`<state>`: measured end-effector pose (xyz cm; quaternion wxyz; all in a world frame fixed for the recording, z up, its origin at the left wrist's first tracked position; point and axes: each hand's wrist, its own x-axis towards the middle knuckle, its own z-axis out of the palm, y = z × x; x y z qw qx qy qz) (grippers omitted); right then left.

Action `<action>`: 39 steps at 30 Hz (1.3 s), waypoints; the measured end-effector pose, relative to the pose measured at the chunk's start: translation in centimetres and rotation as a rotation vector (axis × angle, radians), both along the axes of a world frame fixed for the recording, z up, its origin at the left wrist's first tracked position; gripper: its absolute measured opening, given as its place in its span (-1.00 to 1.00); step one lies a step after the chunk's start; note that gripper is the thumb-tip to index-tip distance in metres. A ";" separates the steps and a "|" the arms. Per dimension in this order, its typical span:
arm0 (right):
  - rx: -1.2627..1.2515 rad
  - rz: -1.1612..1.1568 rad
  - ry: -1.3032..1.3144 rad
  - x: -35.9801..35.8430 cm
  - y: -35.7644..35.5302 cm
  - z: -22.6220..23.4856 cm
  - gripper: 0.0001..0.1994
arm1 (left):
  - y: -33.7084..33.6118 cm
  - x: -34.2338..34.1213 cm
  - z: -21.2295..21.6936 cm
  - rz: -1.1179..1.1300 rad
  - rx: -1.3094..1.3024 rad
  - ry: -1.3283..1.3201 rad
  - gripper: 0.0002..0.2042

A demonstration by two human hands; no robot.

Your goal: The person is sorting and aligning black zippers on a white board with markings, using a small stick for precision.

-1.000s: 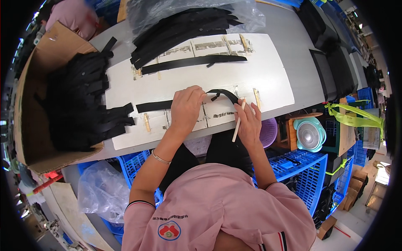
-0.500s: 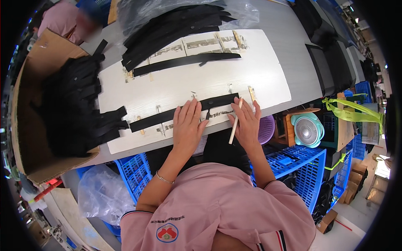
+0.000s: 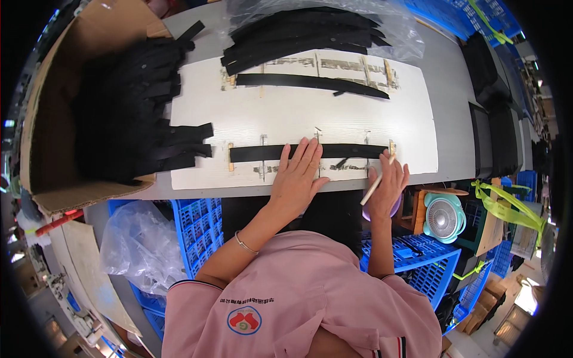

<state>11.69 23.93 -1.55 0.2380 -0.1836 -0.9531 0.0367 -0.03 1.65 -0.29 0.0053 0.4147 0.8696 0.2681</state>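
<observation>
A long black strip (image 3: 256, 153) lies flat along the near part of a white board (image 3: 286, 116). My left hand (image 3: 297, 172) rests flat on it, fingers spread, pressing the strip's middle. My right hand (image 3: 388, 186) sits at the board's near right corner and holds a thin pale stick (image 3: 376, 182) that points up toward the strip's right end. A second black strip (image 3: 310, 82) lies across the far part of the board.
A cardboard box (image 3: 51, 137) full of black strips (image 3: 125, 107) stands at the left. More black strips in a clear plastic bag (image 3: 310, 27) lie beyond the board. Blue crates (image 3: 197, 232), a small teal fan (image 3: 443, 218) and a plastic bag (image 3: 134, 247) sit below the table edge.
The near strip, curled up at its right end a second ago, now lies flat along the board. My left hand slid onto its middle; my right hand moved down to the board's near right edge.
</observation>
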 end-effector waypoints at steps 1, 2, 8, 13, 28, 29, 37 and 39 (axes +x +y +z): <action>-0.007 0.024 0.002 0.1 0.4 -0.1 -0.60 | -0.6 0.1 0.0 0.012 -0.018 -0.006 -0.27; 0.016 0.023 -0.001 0.3 0.9 -0.1 -0.60 | -1.2 0.1 0.0 0.032 -0.021 -0.005 -0.27; 0.016 0.046 0.018 0.1 0.8 -0.3 -0.65 | -6.4 0.4 0.3 0.216 -0.081 -0.049 -0.26; 0.064 0.057 0.015 -0.1 1.1 0.1 -0.68 | -9.9 0.2 0.1 0.371 -0.096 -0.022 -0.26; -0.960 0.440 0.173 -10.0 -11.8 5.3 -0.78 | -10.2 0.2 -0.7 0.390 0.028 0.012 -0.26; -1.131 0.424 0.095 -10.7 -12.6 5.2 -0.80 | -10.2 0.2 -0.8 0.385 0.027 0.010 -0.26; -1.172 0.418 0.033 -13.0 -14.6 1.5 -0.80 | -10.1 0.2 -0.8 0.381 0.045 0.020 -0.28; -1.102 0.460 0.027 -13.1 -14.7 1.5 -0.80 | -10.2 0.2 -0.7 0.382 0.049 0.020 -0.29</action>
